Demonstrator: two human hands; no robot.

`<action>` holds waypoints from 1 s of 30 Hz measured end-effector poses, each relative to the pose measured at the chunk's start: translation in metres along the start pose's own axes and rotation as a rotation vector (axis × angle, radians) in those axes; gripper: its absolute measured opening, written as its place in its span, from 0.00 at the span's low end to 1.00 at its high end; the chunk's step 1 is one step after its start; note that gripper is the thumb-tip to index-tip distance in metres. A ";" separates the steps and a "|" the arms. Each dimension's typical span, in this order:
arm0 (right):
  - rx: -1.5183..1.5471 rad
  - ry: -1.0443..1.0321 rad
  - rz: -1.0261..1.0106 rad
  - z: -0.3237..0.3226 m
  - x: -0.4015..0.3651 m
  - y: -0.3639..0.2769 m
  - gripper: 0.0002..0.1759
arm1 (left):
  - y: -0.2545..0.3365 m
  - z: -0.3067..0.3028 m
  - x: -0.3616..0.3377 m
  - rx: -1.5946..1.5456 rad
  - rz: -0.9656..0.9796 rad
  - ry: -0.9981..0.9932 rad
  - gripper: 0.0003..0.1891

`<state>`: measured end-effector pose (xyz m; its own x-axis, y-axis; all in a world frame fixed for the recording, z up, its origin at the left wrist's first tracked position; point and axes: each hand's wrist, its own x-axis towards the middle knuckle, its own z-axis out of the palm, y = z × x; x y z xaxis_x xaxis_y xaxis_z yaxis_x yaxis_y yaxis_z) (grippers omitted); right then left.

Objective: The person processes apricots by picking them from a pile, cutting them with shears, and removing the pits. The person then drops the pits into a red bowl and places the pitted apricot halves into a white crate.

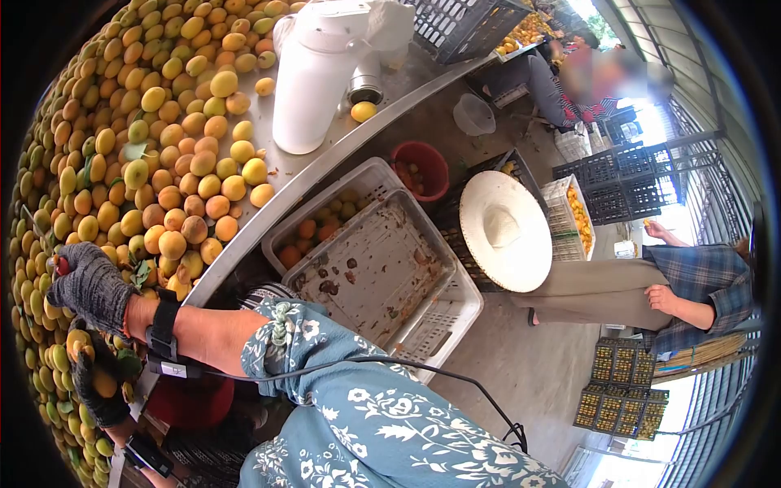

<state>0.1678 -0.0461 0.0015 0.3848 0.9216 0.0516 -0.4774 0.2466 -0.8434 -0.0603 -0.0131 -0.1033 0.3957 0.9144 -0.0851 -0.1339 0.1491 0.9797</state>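
My right hand point(96, 285), in a grey knit glove, reaches left over a wide heap of apricots point(175, 199). Its fingers are curled around something with a small red part showing; the rest is hidden. Below it, my left hand point(96, 404), in a darker glove, has its fingers closed about an apricot point(104, 383). A second apricot point(80, 345) sits by its fingertips; whether they grip it cannot be seen. A dark strap point(163, 327) with a small box circles my right wrist, a cable running off it.
A white jug point(307, 98) stands on the metal table edge point(313, 167). Beneath are a dirty crate point(374, 268), a red bucket point(420, 169) and a straw hat point(504, 230). One person point(691, 281) stands at right; another point(561, 93) sits behind. Crates of fruit point(622, 386) are stacked at right.
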 end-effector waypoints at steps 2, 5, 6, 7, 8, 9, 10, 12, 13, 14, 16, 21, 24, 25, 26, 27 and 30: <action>0.001 0.020 0.001 0.000 -0.002 -0.002 0.09 | -0.014 -0.017 0.005 0.292 0.159 -0.024 0.23; 0.006 -0.025 0.100 -0.002 -0.008 -0.020 0.10 | 0.014 -0.008 0.002 -0.293 -0.157 0.051 0.21; 0.011 -0.028 0.102 -0.002 -0.008 -0.017 0.10 | 0.024 0.002 -0.002 -0.306 -0.197 0.020 0.21; -0.039 -0.023 0.085 -0.003 -0.007 -0.014 0.09 | 0.029 0.007 -0.005 -0.321 -0.237 -0.012 0.22; -0.089 -0.018 0.067 -0.002 -0.006 -0.014 0.09 | 0.029 0.009 -0.005 -0.320 -0.236 -0.010 0.22; -0.088 -0.020 0.068 -0.002 -0.007 -0.016 0.09 | 0.027 0.011 -0.005 -0.317 -0.199 0.021 0.22; -0.050 -0.032 0.099 -0.003 -0.008 -0.018 0.09 | 0.026 0.011 -0.006 -0.313 -0.161 0.052 0.22; -0.012 -0.046 0.131 -0.002 -0.009 -0.019 0.09 | 0.027 0.011 -0.006 -0.341 -0.178 0.046 0.22; -0.012 -0.048 0.132 -0.002 -0.009 -0.018 0.10 | 0.027 0.011 -0.007 -0.370 -0.196 0.037 0.21; -0.012 -0.051 0.133 -0.002 -0.009 -0.017 0.10 | 0.026 0.008 -0.007 -0.369 -0.194 0.038 0.21; -0.048 -0.045 0.113 -0.001 -0.010 -0.016 0.10 | 0.021 0.002 -0.006 -0.367 -0.171 0.034 0.21; -0.085 -0.022 0.091 -0.001 -0.011 -0.018 0.10 | 0.030 0.013 -0.013 -0.329 -0.174 0.016 0.22; -0.079 -0.030 0.099 -0.001 -0.014 -0.022 0.09 | 0.029 0.013 -0.011 -0.307 -0.162 -0.005 0.21; -0.069 -0.029 0.099 0.000 -0.013 -0.021 0.10 | 0.029 0.011 -0.009 -0.318 -0.169 -0.033 0.21; -0.060 -0.027 0.099 0.000 -0.013 -0.020 0.10 | 0.028 0.009 -0.008 -0.317 -0.168 -0.034 0.21; -0.060 -0.027 0.098 0.000 -0.013 -0.020 0.10 | 0.028 0.005 -0.007 -0.331 -0.191 -0.072 0.21; -0.013 -0.036 0.104 0.001 -0.011 -0.018 0.08 | 0.027 0.008 -0.007 -0.342 -0.196 -0.071 0.21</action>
<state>0.1713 -0.0608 0.0163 0.3050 0.9522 -0.0176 -0.5031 0.1454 -0.8519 -0.0590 -0.0184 -0.0748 0.5039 0.8298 -0.2397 -0.3401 0.4457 0.8280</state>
